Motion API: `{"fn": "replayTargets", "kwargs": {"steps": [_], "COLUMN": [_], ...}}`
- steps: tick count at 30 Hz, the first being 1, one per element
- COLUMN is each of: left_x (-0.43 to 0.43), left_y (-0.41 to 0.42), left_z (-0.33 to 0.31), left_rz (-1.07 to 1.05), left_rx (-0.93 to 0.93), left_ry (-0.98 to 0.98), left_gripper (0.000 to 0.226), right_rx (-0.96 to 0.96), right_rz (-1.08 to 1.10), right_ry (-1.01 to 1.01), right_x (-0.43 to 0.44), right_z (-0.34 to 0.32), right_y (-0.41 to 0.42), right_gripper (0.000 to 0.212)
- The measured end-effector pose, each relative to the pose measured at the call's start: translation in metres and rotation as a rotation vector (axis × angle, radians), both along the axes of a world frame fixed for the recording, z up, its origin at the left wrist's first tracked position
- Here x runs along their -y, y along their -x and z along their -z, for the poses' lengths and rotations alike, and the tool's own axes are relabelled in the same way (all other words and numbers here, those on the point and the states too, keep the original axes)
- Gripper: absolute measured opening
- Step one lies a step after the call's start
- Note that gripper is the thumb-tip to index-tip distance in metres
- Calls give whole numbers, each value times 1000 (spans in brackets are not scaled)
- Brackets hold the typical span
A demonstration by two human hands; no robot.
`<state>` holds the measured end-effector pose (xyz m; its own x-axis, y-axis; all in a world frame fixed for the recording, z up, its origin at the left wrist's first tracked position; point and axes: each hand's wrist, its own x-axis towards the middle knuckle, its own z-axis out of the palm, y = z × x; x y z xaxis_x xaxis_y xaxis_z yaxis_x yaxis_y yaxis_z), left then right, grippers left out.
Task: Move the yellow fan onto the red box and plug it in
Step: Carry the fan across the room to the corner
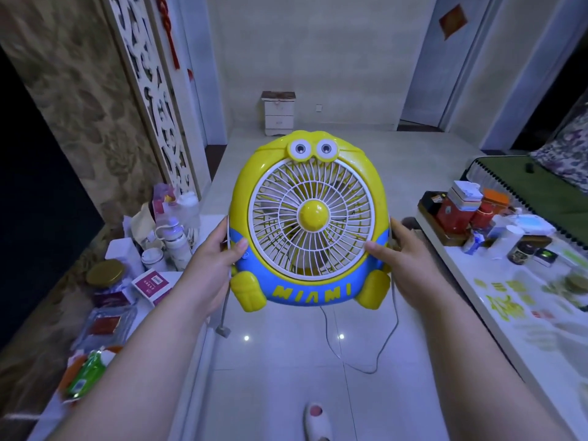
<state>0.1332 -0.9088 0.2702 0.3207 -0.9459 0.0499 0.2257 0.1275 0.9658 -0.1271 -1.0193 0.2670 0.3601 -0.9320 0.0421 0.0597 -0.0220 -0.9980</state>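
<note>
I hold the yellow fan (310, 218) in the air at chest height, upright and facing me. It is yellow and blue with a white grille, two toy eyes on top and "MIAMI" across its base. My left hand (213, 253) grips its left edge and my right hand (401, 253) grips its right edge. Its grey cord (386, 354) loops down below the fan, and the plug (223, 331) dangles under my left hand. A red box (453, 216) stands among the items on the table to the right; I cannot tell whether it is the task's box.
A low white table (496, 316) on the right carries tins, boxes and jars. A white shelf on the left holds bottles (178, 230), a gold-lidded jar (105, 273) and packets. A small white cabinet (278, 113) stands at the far wall, with a wall socket (319, 107) beside it. A slipper (315, 420) shows on the tiled floor.
</note>
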Motion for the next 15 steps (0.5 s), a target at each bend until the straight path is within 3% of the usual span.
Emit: {"fn": "replayTargets", "kwargs": {"steps": [6,9,15], "left_x": [67,102,173], "left_y": [-10,-10,-10], "left_z": [-6,-12,-4], "left_rz": [-19,-25,-115], "left_rx": [-8,-32,-32], "left_ry": [17,31,28], "left_gripper": [42,57,41], "right_rx": [12,-7,-31], "right_rz": [-5,-25,-77], "right_ry": [-6,0,5], "right_x": [76,118,198], "right_z": [-4,-9,-10], "right_y": [-18,-23,-29], "right_gripper": [44,41,41]}}
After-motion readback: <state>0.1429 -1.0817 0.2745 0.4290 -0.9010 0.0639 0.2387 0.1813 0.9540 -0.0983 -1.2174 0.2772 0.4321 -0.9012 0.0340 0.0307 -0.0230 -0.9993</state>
